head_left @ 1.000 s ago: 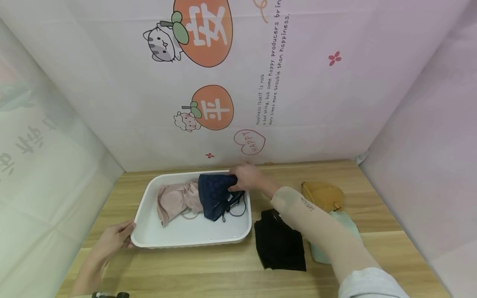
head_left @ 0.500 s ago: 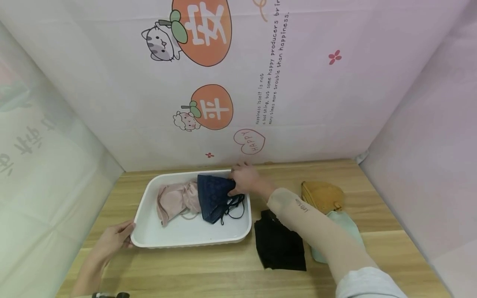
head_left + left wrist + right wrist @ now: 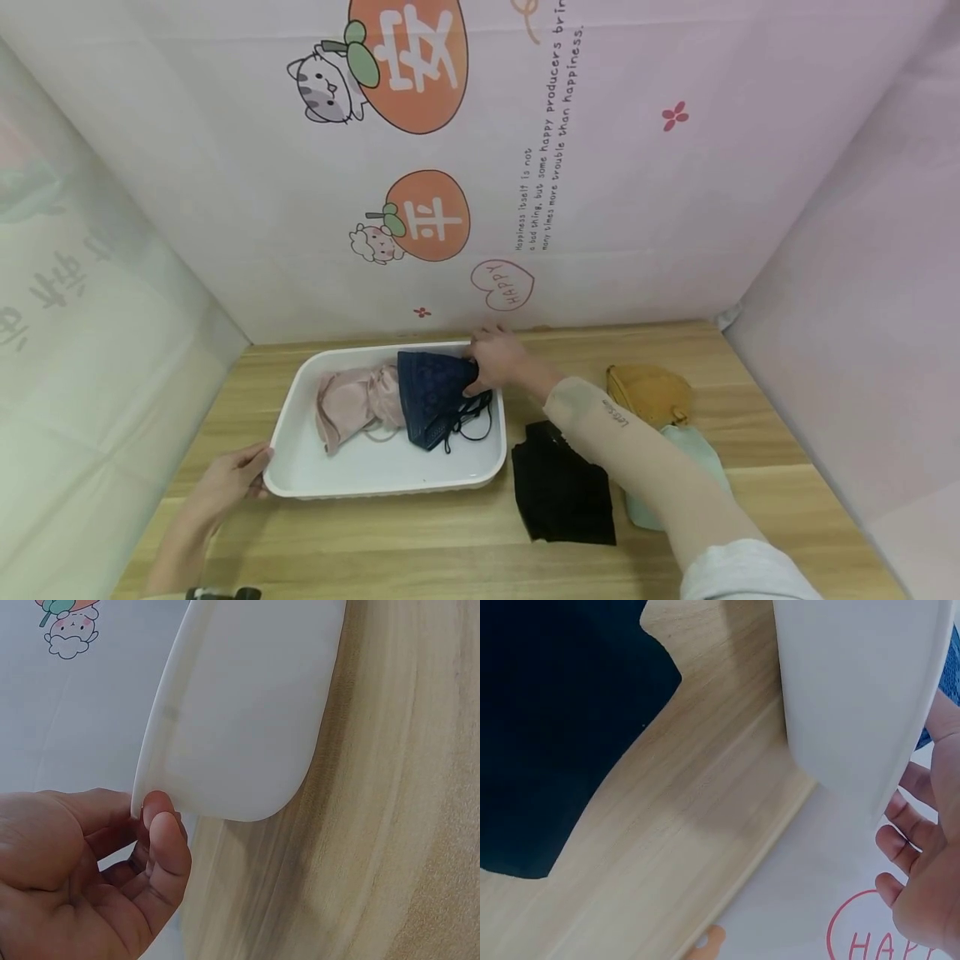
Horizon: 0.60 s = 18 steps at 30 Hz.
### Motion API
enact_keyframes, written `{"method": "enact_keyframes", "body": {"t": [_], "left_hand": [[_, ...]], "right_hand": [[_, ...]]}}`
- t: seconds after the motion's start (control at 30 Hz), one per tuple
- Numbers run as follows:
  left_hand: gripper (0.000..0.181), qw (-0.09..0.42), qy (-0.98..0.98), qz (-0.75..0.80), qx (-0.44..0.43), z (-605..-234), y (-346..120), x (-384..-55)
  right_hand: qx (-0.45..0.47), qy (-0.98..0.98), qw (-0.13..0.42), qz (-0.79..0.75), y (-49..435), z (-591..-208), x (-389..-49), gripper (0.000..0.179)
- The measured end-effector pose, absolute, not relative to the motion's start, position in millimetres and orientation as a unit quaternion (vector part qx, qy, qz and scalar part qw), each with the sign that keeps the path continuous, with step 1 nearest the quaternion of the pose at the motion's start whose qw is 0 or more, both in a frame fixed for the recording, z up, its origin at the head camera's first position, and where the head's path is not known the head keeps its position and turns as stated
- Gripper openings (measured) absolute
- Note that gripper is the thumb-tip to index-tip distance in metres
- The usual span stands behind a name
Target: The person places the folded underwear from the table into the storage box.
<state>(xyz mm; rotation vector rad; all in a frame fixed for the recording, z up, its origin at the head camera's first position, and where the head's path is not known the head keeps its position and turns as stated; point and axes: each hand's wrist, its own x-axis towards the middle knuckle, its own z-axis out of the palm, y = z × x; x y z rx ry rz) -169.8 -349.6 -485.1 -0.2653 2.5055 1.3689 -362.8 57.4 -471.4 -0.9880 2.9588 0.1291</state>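
Clock taken with twelve o'clock pointing away from the person.

Item: left hand (image 3: 228, 482), bare, fingers bent, gap between thumb and fingers closed to a pinch on a tray corner.

Item: white, rounded-rectangular, smooth-walled tray (image 3: 375, 477), at two o'clock from the left hand; that hand has its rim at eight o'clock.

Item: pale pink, satiny, bunched cloth (image 3: 348, 404), lying in the tray towards its left side.

Item: navy, patterned cloth piece with thin black straps (image 3: 431, 387), in the tray, touching the pink cloth at its nine o'clock; it lies at eight o'clock from the right hand.

Item: right hand (image 3: 501, 362), at the tray's two o'clock corner, half closed about the rim, thumb inside, bent fingers outside; I cannot tell whether the thumb presses the navy piece.

Item: black, flat cloth (image 3: 566, 492), on the pale wood-grain tabletop (image 3: 337, 550), at five o'clock from the right hand.

Item: mustard-yellow, rounded cloth (image 3: 645, 392), past the forearm, between three and four o'clock.

Item: mint-green cloth (image 3: 701, 450), at about half past four from the mustard one, partly behind the forearm.
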Motion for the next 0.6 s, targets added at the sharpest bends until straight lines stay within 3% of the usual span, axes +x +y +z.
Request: {"method": "enact_keyframes", "body": {"t": [0.6], "left_hand": [[0.053, 0.14, 0.87, 0.466, -0.084, -484.3, -348.8, -168.2]], "right_hand": [[-0.337, 0.941, 0.001, -0.022, 75.4, -452.9, -358.0, 0.065]]}}
